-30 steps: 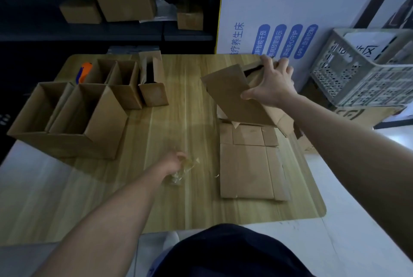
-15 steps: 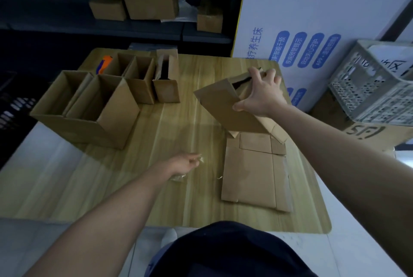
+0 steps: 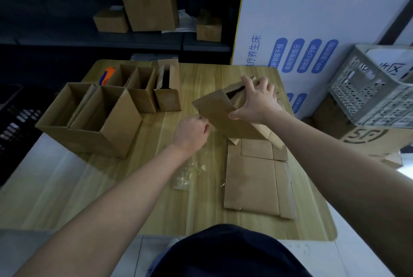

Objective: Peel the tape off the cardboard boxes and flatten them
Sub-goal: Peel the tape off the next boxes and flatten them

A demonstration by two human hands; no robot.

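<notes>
Right hand (image 3: 257, 102): fingers spread, gripping the tilted brown cardboard box (image 3: 220, 118).
Left hand (image 3: 191, 132): curled at the box's left edge; grip cannot be determined.
Crumpled clear tape (image 3: 186, 175): on the surface, below the left hand.

Clear: bare light wooden tabletop (image 3: 67, 187) under my left forearm.
Blocked left: open brown cardboard boxes (image 3: 93, 118).
Blocked right: flattened brown cardboard sheet (image 3: 257, 178).
</notes>
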